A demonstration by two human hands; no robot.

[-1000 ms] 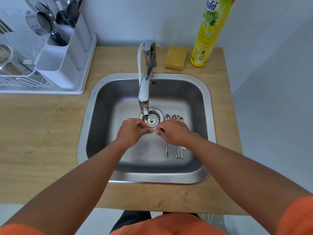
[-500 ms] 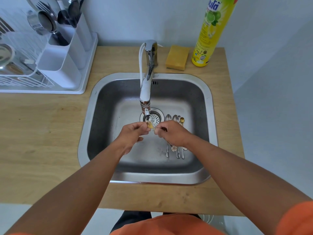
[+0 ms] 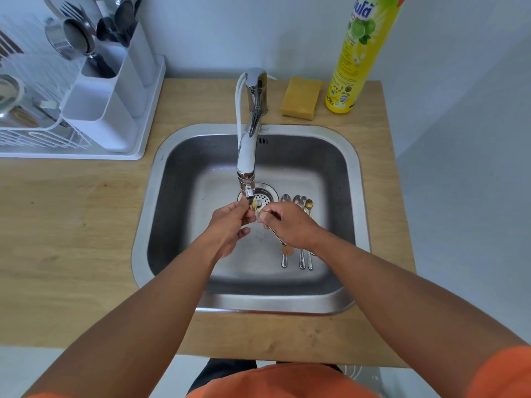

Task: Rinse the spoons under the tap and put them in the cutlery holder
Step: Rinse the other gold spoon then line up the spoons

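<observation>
A small gold spoon with a flower-shaped handle end is held just under the spout of the chrome tap. My right hand grips its thin handle. My left hand pinches around its bowl, which is mostly hidden by the fingers. Several more spoons lie side by side on the floor of the steel sink, right of the drain and partly under my right hand. The white cutlery holder stands at the back left with forks and spoons in it.
A white dish rack with metal cups sits left of the holder on a white tray. A yellow sponge and a tall yellow dish-soap bottle stand behind the sink on the wooden counter.
The gold spoon has come into view between my hands, its handle now angled down to the right. Both hands stayed under the spout, shifting slightly.
</observation>
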